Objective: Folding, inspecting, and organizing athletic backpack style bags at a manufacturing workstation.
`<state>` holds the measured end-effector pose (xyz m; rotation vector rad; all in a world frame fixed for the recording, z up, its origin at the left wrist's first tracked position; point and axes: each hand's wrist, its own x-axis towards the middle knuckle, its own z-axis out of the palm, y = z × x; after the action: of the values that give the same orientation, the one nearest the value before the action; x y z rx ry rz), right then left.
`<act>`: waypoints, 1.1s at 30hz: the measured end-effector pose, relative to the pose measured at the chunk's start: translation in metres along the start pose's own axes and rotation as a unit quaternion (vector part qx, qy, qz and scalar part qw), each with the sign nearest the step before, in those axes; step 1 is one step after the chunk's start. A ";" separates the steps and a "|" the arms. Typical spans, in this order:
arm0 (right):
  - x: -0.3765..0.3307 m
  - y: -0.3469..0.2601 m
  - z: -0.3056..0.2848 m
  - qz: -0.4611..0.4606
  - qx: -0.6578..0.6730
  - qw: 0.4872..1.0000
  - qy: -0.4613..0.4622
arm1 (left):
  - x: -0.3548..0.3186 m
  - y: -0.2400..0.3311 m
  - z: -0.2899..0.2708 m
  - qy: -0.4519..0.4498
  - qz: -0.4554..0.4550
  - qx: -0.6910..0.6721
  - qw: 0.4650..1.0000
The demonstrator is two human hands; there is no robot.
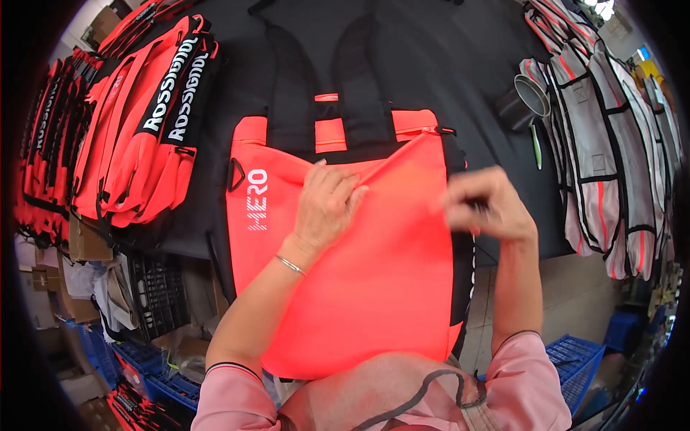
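Note:
A bright orange-red backpack (359,287) with black sides lies in front of me, its top toward the far side. White lettering runs down the left of its front panel. My left hand (327,205) pinches the panel's upper edge near the middle, and the fabric dips there. Beside the bag's upper right side is my right hand (489,205), bent at the wrist; motion smears its fingers, so whether they hold anything is unclear. A black zipper pull (445,131) sits at the upper right corner. Two black shoulder straps (363,79) stretch away across the black table cover.
Stacked orange-red and black bags (136,136) lie at the left. Grey bags with black trim (600,144) are piled at the right, near a dark metal cup (528,100) and a light-green slim tool (536,147). Below the table stand a black crate (154,294) and a blue crate (575,366).

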<state>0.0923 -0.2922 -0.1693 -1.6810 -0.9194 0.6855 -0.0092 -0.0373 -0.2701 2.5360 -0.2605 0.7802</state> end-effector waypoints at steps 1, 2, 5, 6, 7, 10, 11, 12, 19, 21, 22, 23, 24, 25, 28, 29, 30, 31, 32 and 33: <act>0.018 -0.002 0.004 0.060 -0.026 0.995 0.076 | -0.002 0.005 0.001 0.013 0.006 0.017 1.000; 0.039 -0.009 0.013 0.059 -0.046 0.989 0.130 | -0.004 0.007 0.000 0.010 -0.001 0.020 1.000; 0.083 0.047 0.024 -0.032 -0.088 0.969 0.230 | 0.002 0.013 0.003 0.057 -0.032 0.009 0.998; 0.092 0.058 0.029 -0.045 -0.091 0.960 0.260 | 0.003 0.010 0.003 0.046 -0.072 0.017 0.996; 0.091 0.064 0.028 -0.044 -0.090 0.960 0.260 | 0.004 0.007 0.003 0.036 -0.111 0.024 0.993; 0.088 0.065 0.034 0.074 -0.189 0.952 0.229 | 0.018 -0.012 0.003 0.066 -0.148 -0.005 0.987; 0.088 0.065 0.035 0.083 -0.182 0.953 0.227 | 0.025 -0.008 0.003 0.072 -0.175 -0.066 0.980; 0.088 0.064 0.036 0.091 -0.175 0.954 0.226 | 0.027 -0.011 0.004 0.070 -0.176 -0.065 0.980; 0.085 0.070 0.033 0.070 -0.184 0.953 0.229 | 0.037 -0.014 0.024 0.010 -0.128 0.062 0.990; 0.086 0.070 0.030 0.071 -0.196 0.949 0.238 | 0.043 -0.016 0.026 -0.004 -0.138 0.089 0.986; 0.086 0.070 0.031 0.071 -0.195 0.949 0.238 | 0.047 -0.020 0.026 -0.013 -0.151 0.070 0.986; 0.085 0.070 0.031 0.067 -0.193 0.948 0.243 | 0.049 -0.022 0.027 -0.022 -0.164 0.051 0.985; 0.085 0.070 0.032 0.064 -0.192 0.947 0.248 | 0.051 -0.023 0.027 -0.023 -0.163 0.050 0.985; 0.085 0.069 0.032 0.064 -0.192 0.947 0.249 | 0.052 -0.023 0.028 -0.032 -0.160 0.045 0.986; 0.087 0.068 0.034 0.077 -0.198 0.946 0.245 | 0.052 -0.024 0.032 -0.056 -0.147 0.052 0.986; 0.086 0.068 0.034 0.072 -0.203 0.944 0.249 | 0.051 -0.022 0.034 -0.068 -0.137 0.066 0.986; 0.086 0.068 0.034 0.067 -0.207 0.943 0.253 | 0.050 -0.022 0.035 -0.069 -0.138 0.065 0.986; 0.086 0.067 0.035 0.067 -0.207 0.943 0.252 | 0.050 -0.022 0.035 -0.078 -0.159 0.063 0.982; 0.085 0.065 0.034 0.079 -0.209 0.943 0.247 | 0.050 -0.022 0.035 -0.086 -0.180 0.060 0.978; 0.085 0.064 0.033 0.091 -0.210 0.943 0.242 | 0.048 -0.021 0.035 -0.086 -0.179 0.059 0.978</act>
<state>0.1269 -0.2130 -0.2405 -2.2036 -0.5817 0.1683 0.0540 -0.0381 -0.2762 2.6566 0.1921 0.4484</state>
